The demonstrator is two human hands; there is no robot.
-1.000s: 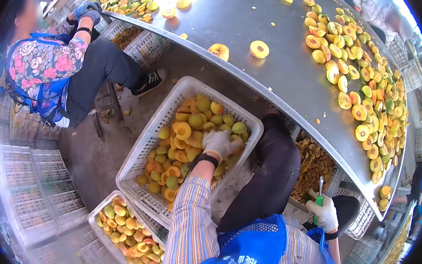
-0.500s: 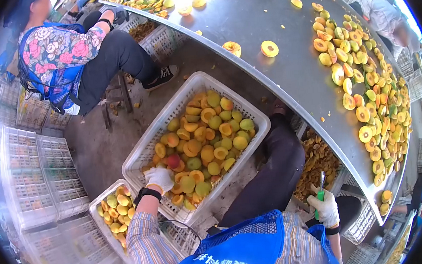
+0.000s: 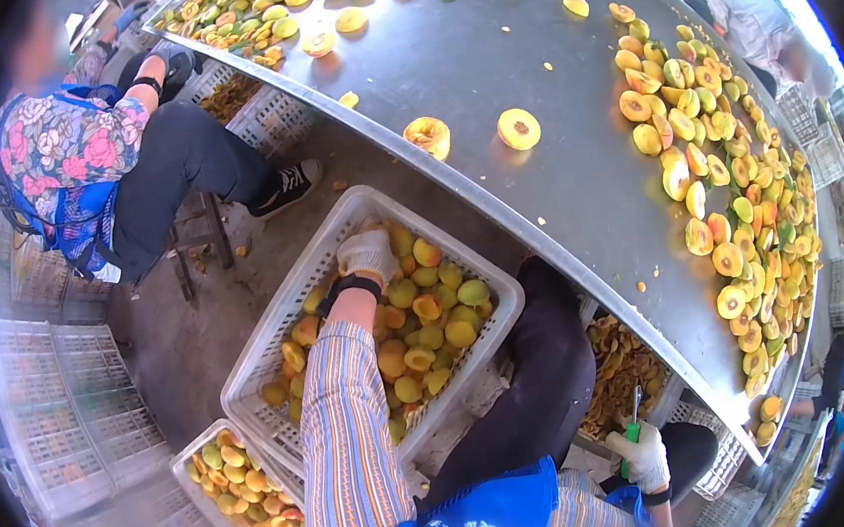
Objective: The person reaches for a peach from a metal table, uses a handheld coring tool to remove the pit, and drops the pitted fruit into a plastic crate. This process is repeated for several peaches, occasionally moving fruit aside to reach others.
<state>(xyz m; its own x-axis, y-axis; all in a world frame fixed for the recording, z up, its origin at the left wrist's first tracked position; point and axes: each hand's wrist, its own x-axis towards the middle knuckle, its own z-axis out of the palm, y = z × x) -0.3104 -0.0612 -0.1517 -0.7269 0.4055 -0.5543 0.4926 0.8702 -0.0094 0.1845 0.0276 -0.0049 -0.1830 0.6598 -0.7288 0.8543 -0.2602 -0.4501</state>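
Note:
My left hand (image 3: 366,255), in a white glove, reaches to the far side of a big white crate (image 3: 513,308) of yellow-green and orange fruit (image 3: 428,308), whole and halved. The back of the hand faces me and hides the fingers, so I cannot see whether they grip a fruit. Down at the right, my gloved right hand (image 3: 646,458) is closed round the green handle of a thin-bladed metal tool (image 3: 632,435), its tip pointing up. Below that hand's level of the table, a heap of brown-orange fruit pieces (image 3: 617,367) lies beside it.
A metal table (image 3: 445,71) curves past the crate, bearing many halved fruits (image 3: 727,197). A smaller crate (image 3: 185,467) of fruit stands at lower left, near stacked white crates (image 3: 52,396). A person in a floral top (image 3: 60,145) sits at left; another person (image 3: 753,29) is across the table.
My left hand has moved from the crate's near left side to its far end, the arm now stretched over the fruit. My right hand still holds the tool. The whole view has shifted slightly.

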